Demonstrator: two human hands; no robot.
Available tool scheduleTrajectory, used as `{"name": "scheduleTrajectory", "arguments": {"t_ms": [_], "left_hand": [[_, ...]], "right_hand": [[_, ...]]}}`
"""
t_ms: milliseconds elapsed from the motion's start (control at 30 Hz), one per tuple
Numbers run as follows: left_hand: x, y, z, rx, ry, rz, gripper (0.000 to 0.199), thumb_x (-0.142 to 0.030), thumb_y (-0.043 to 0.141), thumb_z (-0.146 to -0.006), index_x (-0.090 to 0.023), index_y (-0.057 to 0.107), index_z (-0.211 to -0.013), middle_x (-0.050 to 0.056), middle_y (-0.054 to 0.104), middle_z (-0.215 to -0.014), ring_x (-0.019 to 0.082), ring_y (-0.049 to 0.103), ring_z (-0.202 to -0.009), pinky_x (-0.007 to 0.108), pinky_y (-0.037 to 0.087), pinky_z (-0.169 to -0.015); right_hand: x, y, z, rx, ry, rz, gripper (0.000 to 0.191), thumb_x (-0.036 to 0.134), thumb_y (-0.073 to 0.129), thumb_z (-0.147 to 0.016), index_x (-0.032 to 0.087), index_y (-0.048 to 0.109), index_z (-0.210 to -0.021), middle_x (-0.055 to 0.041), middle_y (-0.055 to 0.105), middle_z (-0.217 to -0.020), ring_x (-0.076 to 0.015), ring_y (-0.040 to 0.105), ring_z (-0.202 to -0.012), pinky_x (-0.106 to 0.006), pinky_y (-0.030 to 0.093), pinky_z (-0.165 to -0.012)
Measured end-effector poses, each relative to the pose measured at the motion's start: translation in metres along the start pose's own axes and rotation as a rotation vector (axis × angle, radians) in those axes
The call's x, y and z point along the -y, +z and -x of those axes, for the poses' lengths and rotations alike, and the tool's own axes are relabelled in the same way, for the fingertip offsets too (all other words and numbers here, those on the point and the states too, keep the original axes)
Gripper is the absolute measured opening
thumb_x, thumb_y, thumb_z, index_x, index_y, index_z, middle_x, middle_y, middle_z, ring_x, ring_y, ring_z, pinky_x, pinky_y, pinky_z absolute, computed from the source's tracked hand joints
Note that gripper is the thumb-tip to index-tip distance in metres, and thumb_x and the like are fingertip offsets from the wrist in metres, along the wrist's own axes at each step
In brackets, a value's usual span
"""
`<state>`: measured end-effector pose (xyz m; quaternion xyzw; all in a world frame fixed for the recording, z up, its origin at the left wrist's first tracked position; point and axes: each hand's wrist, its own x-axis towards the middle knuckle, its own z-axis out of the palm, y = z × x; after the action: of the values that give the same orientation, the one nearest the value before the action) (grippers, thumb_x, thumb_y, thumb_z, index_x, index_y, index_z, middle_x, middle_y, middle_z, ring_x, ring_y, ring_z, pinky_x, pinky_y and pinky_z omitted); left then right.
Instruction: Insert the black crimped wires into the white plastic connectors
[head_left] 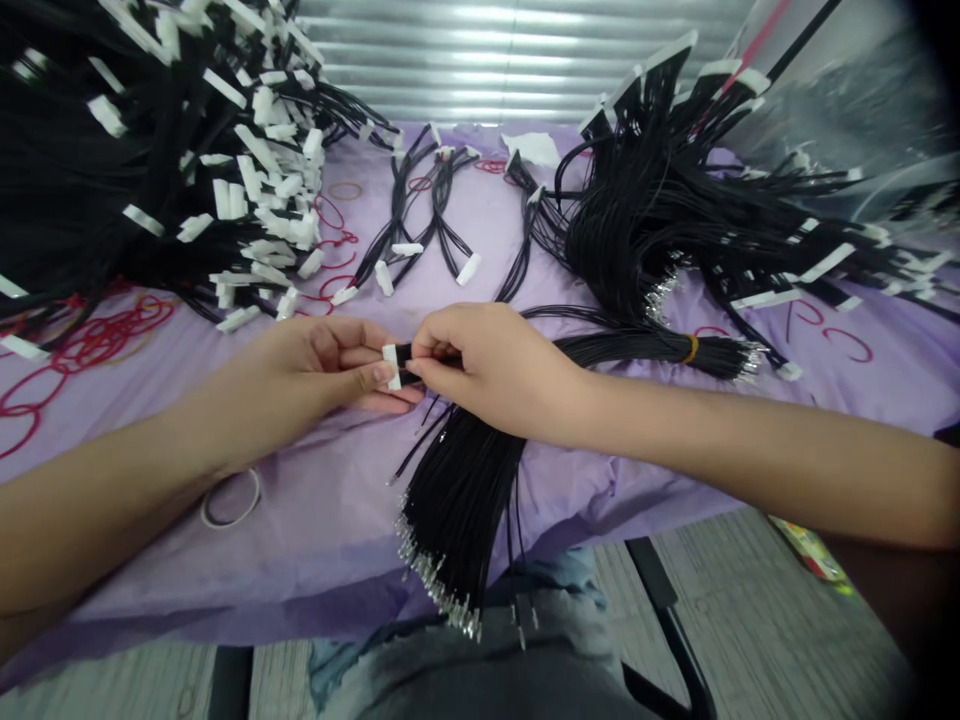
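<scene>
Between thumb and fingers, my left hand (330, 365) grips a small white connector (391, 367) with black wires running from its right side. My right hand (487, 365) pinches those black wires close beside the connector; its fingertips partly cover them. Under my right hand and wrist, a thick bundle of loose black wires (465, 490) fans toward the table's front edge, with bare silver terminals at the ends. Another bundle of black wires (622, 348), tied with a yellow band (691, 348), lies just behind my right forearm.
A large heap of black cables with white connectors (262, 190) fills the back left. More black cables (630, 200) pile up at the back right. Several finished-looking cables (442, 200) lie between them. Red rubber bands (97, 335) and a white ring (231, 500) rest on the purple cover (315, 540).
</scene>
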<state>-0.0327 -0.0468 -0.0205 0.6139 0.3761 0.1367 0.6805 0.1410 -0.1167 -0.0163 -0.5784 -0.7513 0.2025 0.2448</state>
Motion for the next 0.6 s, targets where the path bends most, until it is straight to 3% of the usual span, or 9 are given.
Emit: {"name": "scheduleTrajectory", "arguments": {"t_ms": [200,400,500,600], "left_hand": [[0.001,0.002,0.000,-0.011,0.015,0.017,0.013,-0.011,0.067,-0.079,-0.011,0.067,-0.092,0.005,0.074,-0.085,0.013,0.072,-0.077,0.017,0.058,-0.072],[0.003,-0.005,-0.007,-0.034,0.103,0.191,0.013,-0.013,0.065,-0.080,-0.013,0.071,-0.091,0.005,0.074,-0.084,0.013,0.072,-0.072,0.020,0.060,-0.071],[0.001,-0.009,-0.008,-0.055,0.088,0.277,0.009,-0.009,0.065,-0.078,-0.011,0.072,-0.084,0.005,0.073,-0.080,0.013,0.071,-0.067,0.019,0.060,-0.068],[0.000,-0.011,-0.008,-0.068,0.065,0.295,0.010,-0.008,0.064,-0.078,-0.010,0.072,-0.083,0.007,0.073,-0.077,0.014,0.071,-0.066,0.019,0.060,-0.066]], "right_hand": [[0.002,-0.001,-0.002,0.044,-0.029,0.129,0.018,0.017,0.048,-0.088,0.010,0.063,-0.081,-0.0024,0.060,-0.079,-0.0074,0.047,-0.071,-0.023,0.033,-0.071],[-0.008,-0.029,0.004,-0.043,-0.391,0.256,0.024,0.028,0.050,-0.091,0.013,0.060,-0.106,-0.0066,0.055,-0.106,-0.0131,0.049,-0.096,-0.028,0.040,-0.083],[-0.013,-0.033,0.007,0.085,-0.551,0.407,0.023,0.024,0.042,-0.094,0.014,0.063,-0.095,-0.0056,0.054,-0.102,-0.0133,0.048,-0.093,-0.030,0.040,-0.084],[-0.017,-0.026,0.006,0.087,-0.530,0.547,0.023,0.021,0.042,-0.094,0.014,0.063,-0.087,-0.0067,0.054,-0.099,-0.0151,0.045,-0.092,-0.034,0.037,-0.083]]}}
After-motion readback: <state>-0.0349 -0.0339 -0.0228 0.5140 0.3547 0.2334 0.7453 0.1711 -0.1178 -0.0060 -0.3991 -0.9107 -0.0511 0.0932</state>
